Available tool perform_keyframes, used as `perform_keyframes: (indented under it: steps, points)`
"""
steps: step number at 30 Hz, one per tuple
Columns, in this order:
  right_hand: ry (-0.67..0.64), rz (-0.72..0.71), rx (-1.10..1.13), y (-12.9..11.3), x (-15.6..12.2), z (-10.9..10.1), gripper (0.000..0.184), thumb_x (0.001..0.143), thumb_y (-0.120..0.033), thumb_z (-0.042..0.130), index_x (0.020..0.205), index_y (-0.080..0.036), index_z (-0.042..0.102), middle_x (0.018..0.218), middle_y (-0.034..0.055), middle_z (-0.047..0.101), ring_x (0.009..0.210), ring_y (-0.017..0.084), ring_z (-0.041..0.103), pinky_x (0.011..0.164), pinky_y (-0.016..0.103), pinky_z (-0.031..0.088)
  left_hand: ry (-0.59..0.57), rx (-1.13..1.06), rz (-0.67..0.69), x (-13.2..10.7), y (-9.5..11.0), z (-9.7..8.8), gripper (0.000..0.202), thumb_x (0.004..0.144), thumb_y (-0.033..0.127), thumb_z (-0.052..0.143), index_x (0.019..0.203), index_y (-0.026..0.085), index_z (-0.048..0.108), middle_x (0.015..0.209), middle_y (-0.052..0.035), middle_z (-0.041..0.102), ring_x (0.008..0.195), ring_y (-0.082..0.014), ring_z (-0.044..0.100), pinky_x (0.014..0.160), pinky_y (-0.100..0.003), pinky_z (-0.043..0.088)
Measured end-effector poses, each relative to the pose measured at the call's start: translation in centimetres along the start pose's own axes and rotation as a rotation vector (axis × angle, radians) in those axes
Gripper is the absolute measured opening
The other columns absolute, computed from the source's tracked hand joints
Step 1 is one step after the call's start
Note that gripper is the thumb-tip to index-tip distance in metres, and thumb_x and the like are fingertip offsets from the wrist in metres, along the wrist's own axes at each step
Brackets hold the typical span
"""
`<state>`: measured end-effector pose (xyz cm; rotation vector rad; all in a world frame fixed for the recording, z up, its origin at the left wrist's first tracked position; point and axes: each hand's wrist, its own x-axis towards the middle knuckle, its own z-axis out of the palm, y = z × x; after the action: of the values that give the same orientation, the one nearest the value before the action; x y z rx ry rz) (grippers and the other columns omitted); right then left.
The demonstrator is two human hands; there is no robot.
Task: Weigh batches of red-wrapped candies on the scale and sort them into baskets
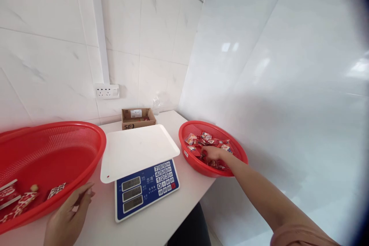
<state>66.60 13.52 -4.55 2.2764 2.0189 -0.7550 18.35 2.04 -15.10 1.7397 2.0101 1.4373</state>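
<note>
The left hand (68,213) is half-curled, empty, at eight o'clock. The right hand's (211,153) hold, at five, is hidden; looseness could spill packets (206,137).

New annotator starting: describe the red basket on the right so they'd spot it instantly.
On the white tabletop, find the blue-and-white electronic scale. Just right of it, beside the glossy pale wall, sits a round red plastic basket with perforated sides. Unlike the red plastic basket left of the scale, it has the right hand inside among small, mostly red printed packets.
</note>
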Motion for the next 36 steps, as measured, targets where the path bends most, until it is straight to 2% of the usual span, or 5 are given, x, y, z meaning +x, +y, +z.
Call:
perform_keyframes:
  steps: [6,10,15,22,36]
  points:
    - [0.363,-0.011,0.037,-1.8,-0.4,-4.0,0.039,0.068,-0.014,0.057,0.107,-0.018,0.057,0.099,0.0081,0.067,0.088,0.022,0.061,0.069,0.025,0.041,-0.056,-0.005,0.026,0.3,-0.1,-0.3,0.027,0.073,0.047,0.056,0.089,0.028,0.065,0.076,-0.0006,0.073,0.069,-0.0202,0.070,0.055,-0.025,0.055]
    - [0.418,-0.183,0.285,-6.2,-0.7,-4.6,0.039,0.072,-0.022,0.056,0.111,-0.020,0.051,0.094,0.0022,0.067,0.079,0.016,0.062,0.066,0.023,0.044,-0.101,-0.050,-0.082,0.2,0.7,-0.6,0.028,0.073,0.047,0.054,0.091,0.027,0.064,0.078,-0.0006,0.074,0.072,-0.0193,0.071,0.057,-0.022,0.055]
    - [0.293,-0.474,0.667,-14.6,-0.3,-1.3,0.037,0.063,-0.022,0.066,0.098,-0.020,0.052,0.085,-0.0011,0.063,0.079,0.016,0.061,0.067,0.025,0.048,-0.054,-0.090,-0.100,0.1,2.3,-1.0,0.032,0.073,0.051,0.051,0.087,0.025,0.065,0.074,-0.0011,0.073,0.066,-0.0176,0.069,0.056,-0.022,0.053]
    - [-0.005,-0.471,0.756,-23.5,0.2,5.1,0.038,0.064,-0.022,0.069,0.098,-0.022,0.051,0.089,0.0013,0.062,0.073,0.014,0.060,0.055,0.025,0.050,-0.043,-0.142,-0.092,0.1,2.8,-1.1,0.034,0.078,0.048,0.048,0.089,0.021,0.065,0.072,-0.0031,0.071,0.066,-0.0165,0.068,0.059,-0.024,0.053]
    - [-0.083,-0.508,0.576,-23.1,0.0,4.8,0.029,0.075,-0.029,0.065,0.101,-0.017,0.059,0.076,0.0008,0.059,0.058,0.009,0.053,0.049,0.020,0.045,-0.069,-0.137,-0.031,-0.2,3.4,-1.2,0.032,0.082,0.044,0.045,0.091,0.020,0.064,0.073,-0.0028,0.070,0.064,-0.0154,0.065,0.054,-0.023,0.050]
